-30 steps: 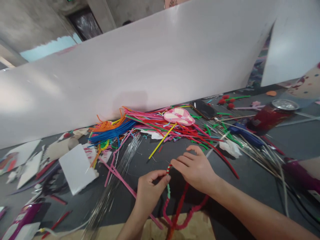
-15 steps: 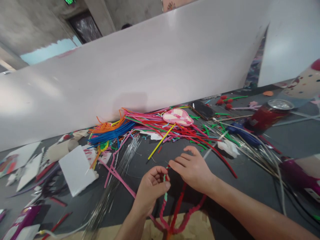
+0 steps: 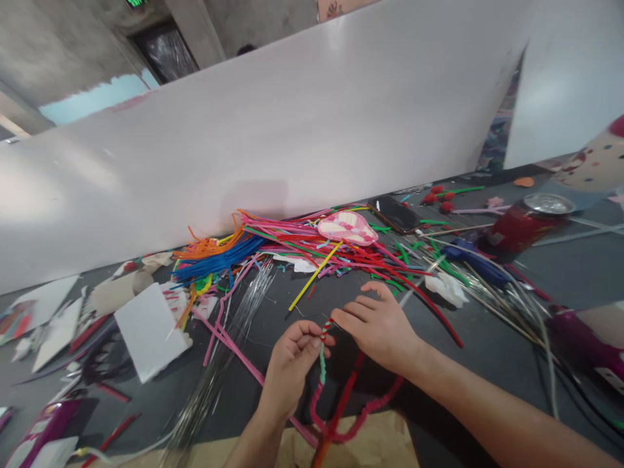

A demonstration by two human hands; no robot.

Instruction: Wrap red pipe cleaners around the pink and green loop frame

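Note:
My left hand (image 3: 291, 365) pinches a twisted pipe cleaner (image 3: 322, 372) between thumb and forefinger. Its strand is pale green near my fingers and dark pink lower down, where it bends into a loop. Just above the pinch, red and pale green are wound together in stripes. My right hand (image 3: 377, 328) has thumb and forefinger closed on the striped upper end, with its other fingers loosely curled. A red pipe cleaner (image 3: 347, 396) runs down below my right hand and crosses the pink loop at the bottom. Part of the loop passes behind my right forearm.
Behind my hands lies a heap of coloured pipe cleaners (image 3: 292, 237) with a pink and white oval piece (image 3: 347, 229) on it. A phone (image 3: 396, 214), a red can (image 3: 519, 227) and a blue tool (image 3: 475, 260) are to the right. Thin wires (image 3: 229, 338) and a white card (image 3: 149, 333) lie left.
My left thumb and fingers have shifted slightly up the strand, and more of the red and green striped twist shows. My right hand has stayed nearly in place.

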